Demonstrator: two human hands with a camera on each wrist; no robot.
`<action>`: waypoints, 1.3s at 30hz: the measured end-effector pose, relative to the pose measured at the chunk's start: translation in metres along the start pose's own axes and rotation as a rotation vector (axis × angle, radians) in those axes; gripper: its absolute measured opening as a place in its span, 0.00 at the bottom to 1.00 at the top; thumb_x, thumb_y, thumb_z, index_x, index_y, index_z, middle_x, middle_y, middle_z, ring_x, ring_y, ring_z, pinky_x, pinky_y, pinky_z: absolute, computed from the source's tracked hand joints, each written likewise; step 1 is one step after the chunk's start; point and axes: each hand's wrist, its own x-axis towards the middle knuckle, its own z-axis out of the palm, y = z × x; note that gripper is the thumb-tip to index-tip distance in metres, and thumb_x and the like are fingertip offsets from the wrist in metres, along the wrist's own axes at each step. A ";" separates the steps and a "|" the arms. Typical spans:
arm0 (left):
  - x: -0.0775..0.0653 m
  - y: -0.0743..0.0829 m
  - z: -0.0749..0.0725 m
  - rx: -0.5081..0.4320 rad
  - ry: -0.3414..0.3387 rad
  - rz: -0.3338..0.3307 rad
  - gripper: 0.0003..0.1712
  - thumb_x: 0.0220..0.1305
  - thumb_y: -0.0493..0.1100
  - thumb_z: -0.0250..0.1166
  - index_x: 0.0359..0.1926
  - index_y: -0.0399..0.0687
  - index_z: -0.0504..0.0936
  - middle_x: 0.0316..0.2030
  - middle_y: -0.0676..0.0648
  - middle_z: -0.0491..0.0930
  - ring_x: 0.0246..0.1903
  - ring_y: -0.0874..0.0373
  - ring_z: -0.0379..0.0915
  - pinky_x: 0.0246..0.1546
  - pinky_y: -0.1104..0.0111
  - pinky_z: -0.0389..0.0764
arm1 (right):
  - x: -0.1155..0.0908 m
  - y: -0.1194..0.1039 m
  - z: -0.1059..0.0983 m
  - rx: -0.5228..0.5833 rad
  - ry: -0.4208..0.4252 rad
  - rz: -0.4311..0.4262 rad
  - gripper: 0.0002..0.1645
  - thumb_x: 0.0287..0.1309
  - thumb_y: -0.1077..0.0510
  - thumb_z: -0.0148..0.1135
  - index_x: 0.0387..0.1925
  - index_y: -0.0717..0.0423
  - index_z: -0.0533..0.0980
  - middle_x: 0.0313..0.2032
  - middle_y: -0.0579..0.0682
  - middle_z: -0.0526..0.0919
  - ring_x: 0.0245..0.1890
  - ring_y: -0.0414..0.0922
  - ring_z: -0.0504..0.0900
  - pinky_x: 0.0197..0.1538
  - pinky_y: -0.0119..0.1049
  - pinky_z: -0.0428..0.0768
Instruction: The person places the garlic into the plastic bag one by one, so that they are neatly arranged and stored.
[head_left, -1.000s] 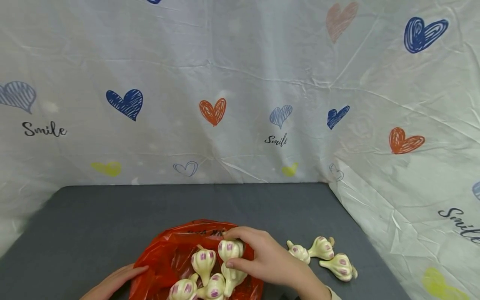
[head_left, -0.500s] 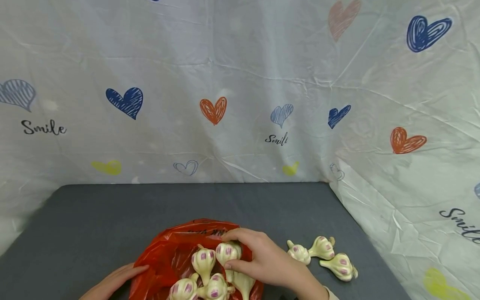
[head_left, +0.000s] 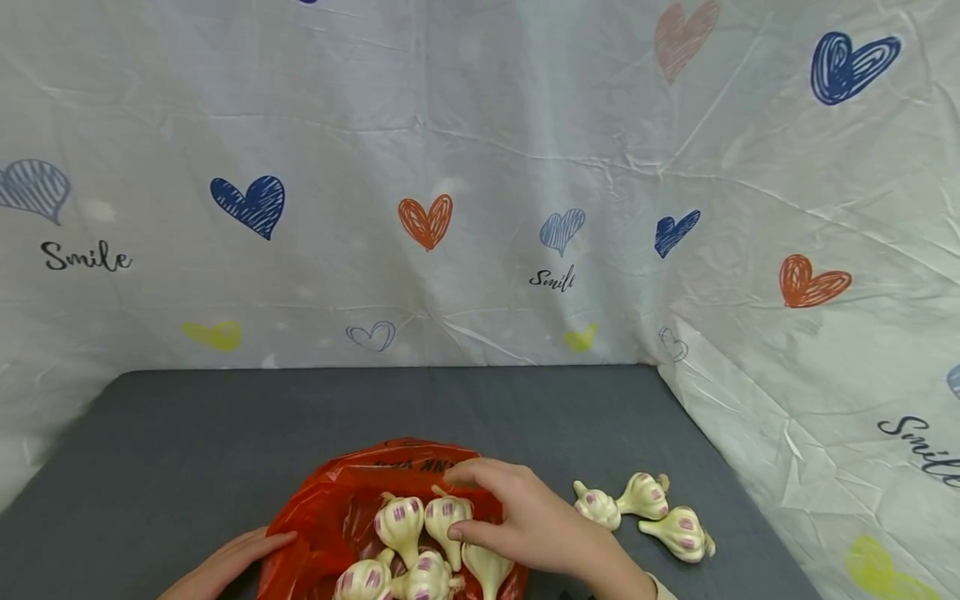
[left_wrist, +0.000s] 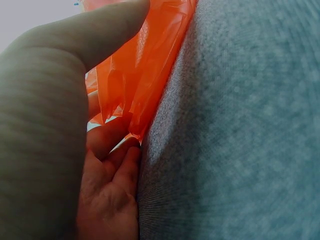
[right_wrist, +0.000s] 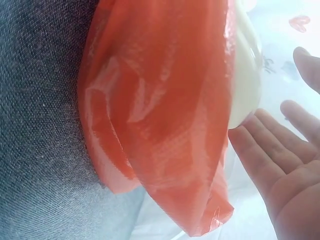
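Note:
A red plastic bag [head_left: 307,533] stands with its mouth spread on the dark grey table. Several white garlic bulbs [head_left: 399,523] with purple patches lie inside it. My left hand [head_left: 228,565] holds the bag's left rim; in the left wrist view its thumb and fingers lie on either side of the red plastic [left_wrist: 145,65]. Over the right side of the bag is my right hand [head_left: 525,518], thumb and fingers spread, nothing gripped. The right wrist view has its straight fingertips beside a pale bulb [right_wrist: 245,75] that bulges past the bag's edge.
Three more garlic bulbs [head_left: 643,497] lie together on the table [head_left: 525,408] to the right of the bag. Behind the table and along its right side hangs a pale sheet [head_left: 480,275] printed with hearts and "Smile".
My right hand has let go of a garlic bulb, which has dropped lower among the others in the bag. Nearby bulbs have shifted slightly. The left hand keeps its hold.

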 end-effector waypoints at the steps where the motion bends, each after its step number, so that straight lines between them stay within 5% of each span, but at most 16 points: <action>1: 0.000 0.000 0.000 -0.002 0.002 -0.001 0.45 0.71 0.37 0.74 0.84 0.61 0.67 0.75 0.66 0.68 0.67 0.73 0.66 0.49 0.67 0.80 | 0.000 0.000 0.000 0.002 -0.002 0.001 0.28 0.78 0.48 0.68 0.71 0.54 0.77 0.66 0.50 0.84 0.64 0.47 0.84 0.64 0.47 0.83; 15: 0.002 -0.005 0.000 -0.024 -0.024 -0.003 0.44 0.73 0.36 0.72 0.84 0.63 0.67 0.75 0.67 0.67 0.68 0.75 0.65 0.51 0.67 0.80 | -0.002 -0.001 -0.002 0.000 0.003 0.000 0.28 0.78 0.48 0.68 0.71 0.53 0.77 0.66 0.49 0.84 0.63 0.47 0.84 0.64 0.46 0.83; 26: 0.004 -0.012 -0.001 0.006 -0.009 0.096 0.48 0.68 0.32 0.72 0.84 0.60 0.66 0.76 0.69 0.65 0.68 0.73 0.65 0.50 0.66 0.80 | -0.002 -0.005 -0.006 -0.022 0.034 -0.010 0.26 0.78 0.48 0.68 0.70 0.52 0.78 0.64 0.50 0.85 0.63 0.47 0.84 0.65 0.48 0.83; 34: 0.004 -0.012 0.000 0.006 -0.022 0.052 0.46 0.71 0.34 0.72 0.84 0.61 0.66 0.75 0.70 0.65 0.68 0.75 0.65 0.50 0.67 0.80 | -0.005 -0.006 -0.010 -0.031 0.039 -0.001 0.27 0.78 0.47 0.69 0.70 0.51 0.78 0.65 0.50 0.84 0.64 0.48 0.84 0.65 0.50 0.82; 39: 0.005 -0.016 -0.001 -0.033 -0.026 0.087 0.48 0.69 0.31 0.72 0.85 0.62 0.66 0.76 0.68 0.65 0.69 0.75 0.64 0.51 0.66 0.80 | -0.006 -0.008 -0.015 -0.037 0.060 0.010 0.26 0.77 0.47 0.69 0.70 0.46 0.78 0.64 0.50 0.84 0.64 0.46 0.83 0.65 0.51 0.82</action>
